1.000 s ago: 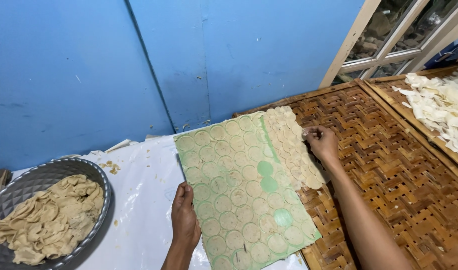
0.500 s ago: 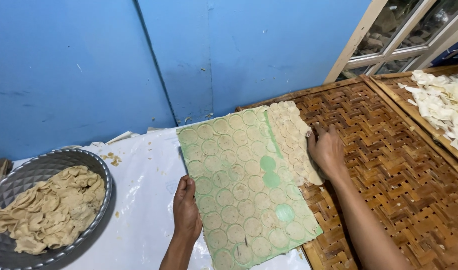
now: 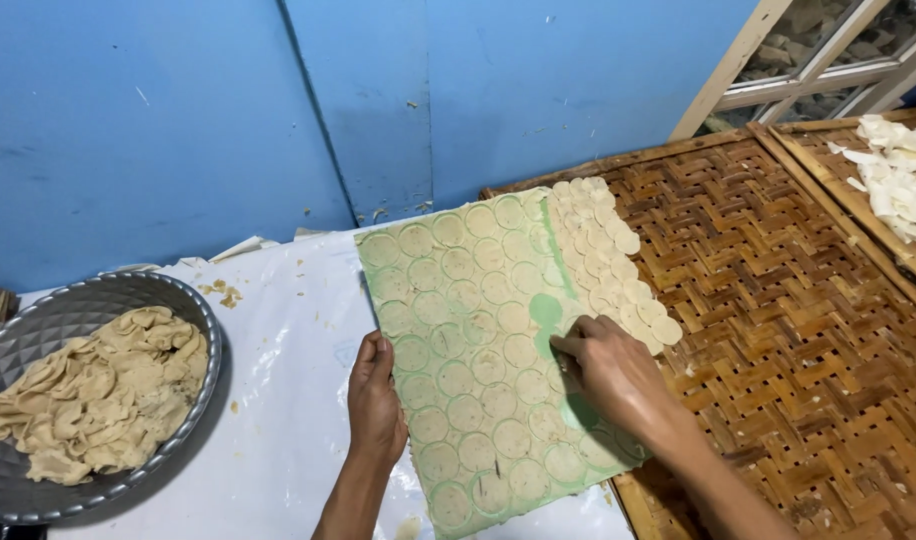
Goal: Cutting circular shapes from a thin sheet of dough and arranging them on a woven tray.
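Note:
A green sheet [image 3: 478, 340] covered with several round dough discs lies across white plastic [image 3: 278, 400] and the edge of a woven bamboo tray [image 3: 778, 330]. My left hand [image 3: 375, 400] presses flat on the sheet's left edge. My right hand [image 3: 610, 372] rests on the sheet's right side, fingertips at a bare green patch beside the discs. A block of pale dough discs [image 3: 608, 260] lies on the bamboo tray along the sheet's right edge.
A grey metal basin [image 3: 18, 340] at the left holds a heap of dough scraps [image 3: 98, 390]. A second bamboo tray [image 3: 858, 190] at the far right carries white dough pieces [image 3: 903, 180]. A blue wall stands behind, a window frame at the upper right.
My right hand has moved from the far top of the disc block down toward me onto the green sheet. My left hand stays on the sheet's left edge.

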